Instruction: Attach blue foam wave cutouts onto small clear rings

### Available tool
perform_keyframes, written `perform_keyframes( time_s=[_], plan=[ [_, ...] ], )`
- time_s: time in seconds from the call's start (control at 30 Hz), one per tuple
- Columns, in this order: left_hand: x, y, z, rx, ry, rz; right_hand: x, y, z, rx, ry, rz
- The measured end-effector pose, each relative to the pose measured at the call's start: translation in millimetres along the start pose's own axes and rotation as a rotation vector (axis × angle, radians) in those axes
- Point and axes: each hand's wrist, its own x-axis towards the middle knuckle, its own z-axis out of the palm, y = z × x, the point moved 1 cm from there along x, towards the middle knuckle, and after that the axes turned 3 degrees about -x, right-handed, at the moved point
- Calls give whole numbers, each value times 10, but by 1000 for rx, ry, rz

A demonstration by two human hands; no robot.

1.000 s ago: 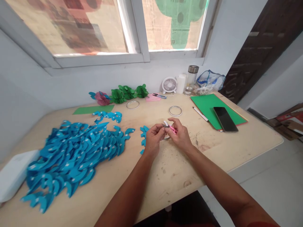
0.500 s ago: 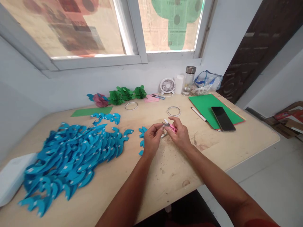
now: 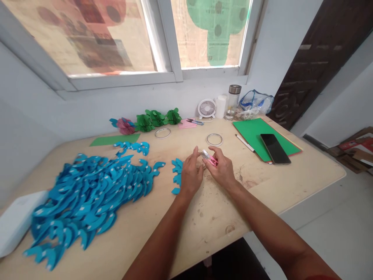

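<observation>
My right hand (image 3: pixel 220 166) is closed around a small pair of pink-handled thread snips (image 3: pixel 214 161). Beside their tip, between my two hands, is a shiny, pale curved edge that looks like a narrow roll of tape (image 3: pixel 205 154). My left hand (image 3: pixel 191 173) is curved about its left side, with the index finger raised and the thumb lower; the exact contact is partly hidden. Several blue scalloped cut-out pieces (image 3: pixel 176 177) lie just left of my left hand, partly covered by it. A large heap of blue pieces with small white squares (image 3: pixel 96 194) spreads over the table's left side.
Two tape rolls (image 3: pixel 162 133) (image 3: pixel 214 139) lie farther back. Green paper flowers (image 3: pixel 157 118), a small fan (image 3: pixel 206 108) and a glass bottle (image 3: pixel 233 102) line the wall. On the right, a phone (image 3: pixel 275 148) rests on green sheets (image 3: pixel 250 132) beside a pen (image 3: pixel 245 143).
My left hand's fingers have come out of their pinch near the snips' tip and stretched upward. The shiny curved edge now shows higher between my hands. My right hand still holds the snips.
</observation>
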Motion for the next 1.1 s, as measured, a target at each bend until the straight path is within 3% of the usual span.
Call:
perform_keyframes(
  time_s=[0.2, 0.3, 0.77, 1.1],
  plan=[
    [-24, 30, -46, 111, 193, -35, -8, 3, 6, -96, -34, -42],
    [-15, 59, -64, 103, 232, -15, -15, -11, 9, -125, -89, -84],
    [23, 126, -59, 238, 132, 256, -14, -21, 10, -231, -281, -221],
    [17, 120, -53, 318, 128, 249, -37, -78, -3, -238, -316, -264]
  ],
)
